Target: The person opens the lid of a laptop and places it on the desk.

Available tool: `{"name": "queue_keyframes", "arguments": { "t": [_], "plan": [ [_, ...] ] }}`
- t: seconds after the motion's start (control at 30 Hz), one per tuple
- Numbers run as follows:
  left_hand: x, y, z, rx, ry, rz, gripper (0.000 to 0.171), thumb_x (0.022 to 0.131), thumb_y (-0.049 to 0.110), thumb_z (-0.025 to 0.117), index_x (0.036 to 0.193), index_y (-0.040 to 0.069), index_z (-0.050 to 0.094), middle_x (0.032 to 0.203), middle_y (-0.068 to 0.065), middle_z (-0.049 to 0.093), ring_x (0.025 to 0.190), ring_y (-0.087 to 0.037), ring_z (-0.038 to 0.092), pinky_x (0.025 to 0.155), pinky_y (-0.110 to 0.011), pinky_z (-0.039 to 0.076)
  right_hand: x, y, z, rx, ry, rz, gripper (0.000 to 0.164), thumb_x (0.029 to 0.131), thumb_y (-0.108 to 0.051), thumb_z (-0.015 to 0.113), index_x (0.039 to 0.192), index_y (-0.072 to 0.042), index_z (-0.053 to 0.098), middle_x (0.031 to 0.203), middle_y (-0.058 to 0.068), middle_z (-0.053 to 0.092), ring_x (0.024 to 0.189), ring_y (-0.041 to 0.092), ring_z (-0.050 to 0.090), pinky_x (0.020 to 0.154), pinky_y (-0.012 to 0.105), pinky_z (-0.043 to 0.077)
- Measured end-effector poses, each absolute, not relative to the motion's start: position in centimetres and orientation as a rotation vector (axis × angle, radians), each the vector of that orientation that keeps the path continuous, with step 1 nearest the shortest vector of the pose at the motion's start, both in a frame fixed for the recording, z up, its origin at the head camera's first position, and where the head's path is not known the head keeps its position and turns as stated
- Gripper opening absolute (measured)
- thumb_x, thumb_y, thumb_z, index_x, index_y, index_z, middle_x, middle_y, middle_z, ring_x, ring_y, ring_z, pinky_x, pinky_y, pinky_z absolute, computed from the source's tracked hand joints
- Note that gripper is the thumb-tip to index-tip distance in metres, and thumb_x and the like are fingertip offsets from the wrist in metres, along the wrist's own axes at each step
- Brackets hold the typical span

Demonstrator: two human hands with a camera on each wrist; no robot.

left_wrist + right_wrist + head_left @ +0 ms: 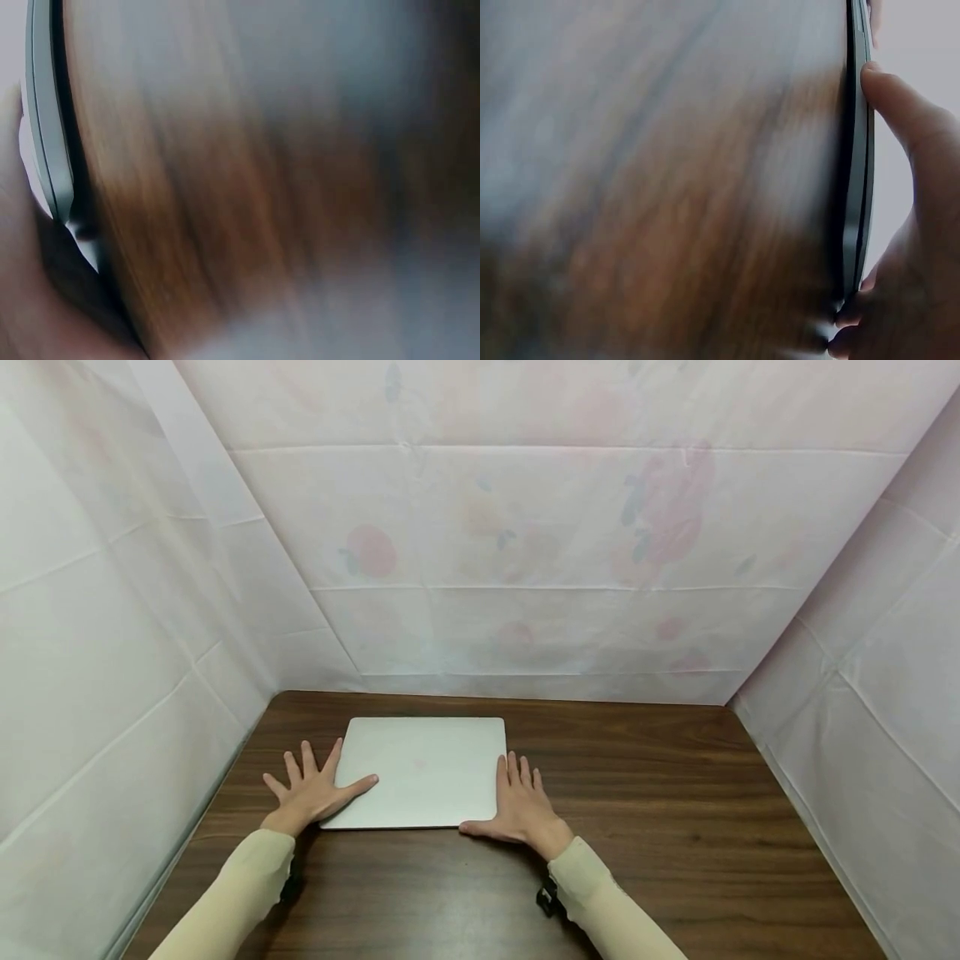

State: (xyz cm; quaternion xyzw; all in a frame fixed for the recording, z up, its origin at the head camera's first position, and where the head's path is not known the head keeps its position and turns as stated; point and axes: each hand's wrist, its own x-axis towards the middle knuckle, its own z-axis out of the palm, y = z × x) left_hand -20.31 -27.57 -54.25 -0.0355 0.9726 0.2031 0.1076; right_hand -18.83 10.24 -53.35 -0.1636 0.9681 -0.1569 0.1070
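A closed silver laptop point(427, 768) lies flat on the wooden table. My left hand point(311, 793) is at its left side, fingers spread over the tabletop and the thumb reaching across the lid. On the other side, my right hand point(521, 810) has its straight fingers along the right edge and its thumb along the front edge near the corner. Seen from the right wrist, the thumb point(896, 101) touches the laptop's thin front edge point(857, 172). In the left wrist view the laptop's rim point(49, 127) shows beside part of the left hand point(22, 285).
The dark brown wooden table point(675, 827) extends to the right and in front of the laptop. White cloth with faint fruit prints hangs behind it point(517, 552), and plain white cloth walls point(112, 693) stand at both sides. Dark wrist straps point(550, 897) show beneath the sleeves.
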Motion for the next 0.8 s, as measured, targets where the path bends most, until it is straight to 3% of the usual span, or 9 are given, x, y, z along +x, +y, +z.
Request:
{"name": "queue_keyframes", "arguments": {
  "t": [0.3, 0.5, 0.8],
  "plan": [
    [-20.1, -27.1, -54.4, -0.091, 2.862, 0.593, 0.12, 0.083, 0.091, 0.044, 0.167, 0.02, -0.003, 0.162, -0.038, -0.023, 0.143, -0.067, -0.026, 0.094, -0.086, -0.027, -18.8, 10.6, -53.1, -0.467, 2.834, -0.452, 0.14, 0.072, -0.094, 0.058, 0.165, -0.001, 0.011, 0.171, 0.023, 0.01, 0.158, 0.046, 0.012, 0.126, 0.058, 0.018],
    [-19.3, -27.6, -54.5, -0.03, 2.89, 0.563, 0.118, 0.084, 0.089, 0.048, 0.168, 0.021, 0.0, 0.164, -0.039, -0.015, 0.143, -0.07, -0.021, 0.092, -0.087, -0.027, -18.8, 10.6, -53.1, -0.496, 2.821, -0.46, 0.139, 0.072, -0.094, 0.057, 0.165, -0.001, 0.011, 0.171, 0.023, 0.011, 0.158, 0.044, 0.013, 0.126, 0.058, 0.019],
    [-19.3, -26.5, -54.2, 0.091, 2.922, 0.53, 0.11, 0.084, 0.087, 0.05, 0.168, 0.03, 0.007, 0.173, -0.021, -0.003, 0.146, -0.068, -0.017, 0.094, -0.087, -0.026, -18.8, 11.0, -52.8, -0.474, 2.83, -0.45, 0.139, 0.073, -0.093, 0.058, 0.164, 0.0, 0.012, 0.171, 0.024, 0.012, 0.157, 0.049, 0.013, 0.126, 0.059, 0.02]
  ]
}}
